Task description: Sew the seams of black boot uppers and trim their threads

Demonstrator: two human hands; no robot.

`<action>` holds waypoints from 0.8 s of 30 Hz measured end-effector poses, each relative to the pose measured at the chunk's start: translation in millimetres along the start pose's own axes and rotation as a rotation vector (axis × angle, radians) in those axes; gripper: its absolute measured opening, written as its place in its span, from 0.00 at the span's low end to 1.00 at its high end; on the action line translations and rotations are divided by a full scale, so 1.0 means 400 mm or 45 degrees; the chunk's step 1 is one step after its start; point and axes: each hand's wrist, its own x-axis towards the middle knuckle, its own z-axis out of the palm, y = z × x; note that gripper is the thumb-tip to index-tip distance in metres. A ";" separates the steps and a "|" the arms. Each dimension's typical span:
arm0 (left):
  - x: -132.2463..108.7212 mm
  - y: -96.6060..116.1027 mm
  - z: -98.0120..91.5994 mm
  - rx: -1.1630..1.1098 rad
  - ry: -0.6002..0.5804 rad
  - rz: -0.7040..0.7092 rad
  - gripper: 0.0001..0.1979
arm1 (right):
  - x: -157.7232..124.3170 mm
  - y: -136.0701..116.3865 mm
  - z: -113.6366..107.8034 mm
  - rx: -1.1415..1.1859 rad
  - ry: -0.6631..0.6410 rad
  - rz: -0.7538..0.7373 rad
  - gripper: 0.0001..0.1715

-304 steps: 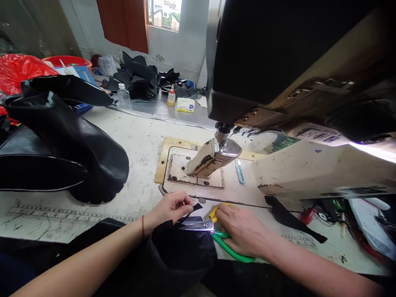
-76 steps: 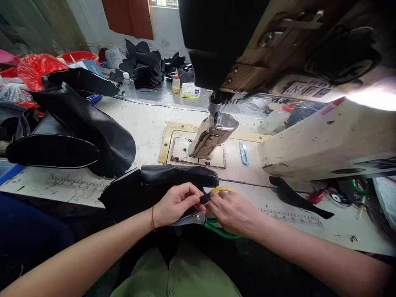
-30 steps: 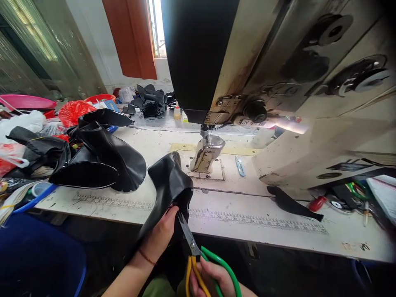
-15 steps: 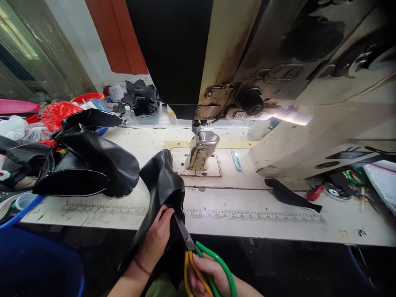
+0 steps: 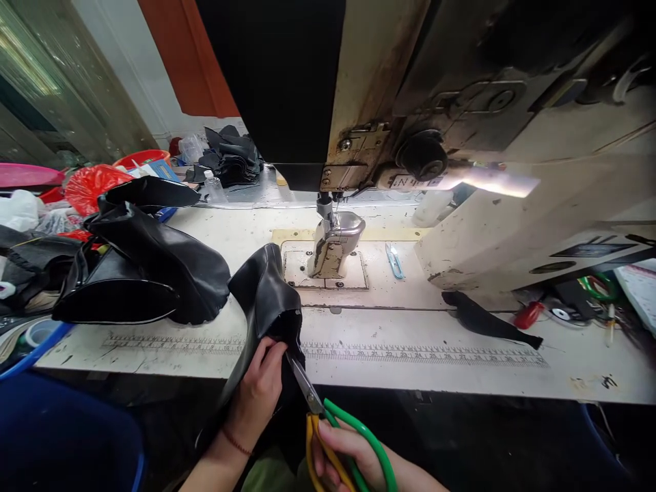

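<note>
My left hand (image 5: 262, 383) pinches the edge of a black leather boot upper (image 5: 269, 290), which hangs over the table's front edge toward my lap. In my right hand (image 5: 353, 447) is a pair of scissors (image 5: 306, 389) with one green and one yellow handle. Their blades point up and left, with the tips at the leather's edge beside my left fingertips; the leather hides the very tips. Just beyond the boot upper stands the post (image 5: 335, 246) of a sewing machine (image 5: 379, 164), under its needle and presser foot.
More black leather uppers (image 5: 148, 266) lie to the left. Blue thread snips (image 5: 394, 261), a black leather scrap (image 5: 486, 321) and a red-handled tool (image 5: 529, 314) rest on the right. A printed ruler (image 5: 400, 353) runs along the white table (image 5: 169, 363). A blue bin (image 5: 76, 430) stands lower left.
The view has shifted slightly. Both hands, the scissors and the boot upper keep nearly the same pose, with the blades still at the leather's edge.
</note>
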 end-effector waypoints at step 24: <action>0.032 0.028 -0.051 -0.264 -0.034 -0.363 0.09 | 0.064 -0.034 0.035 0.611 -0.357 0.141 0.30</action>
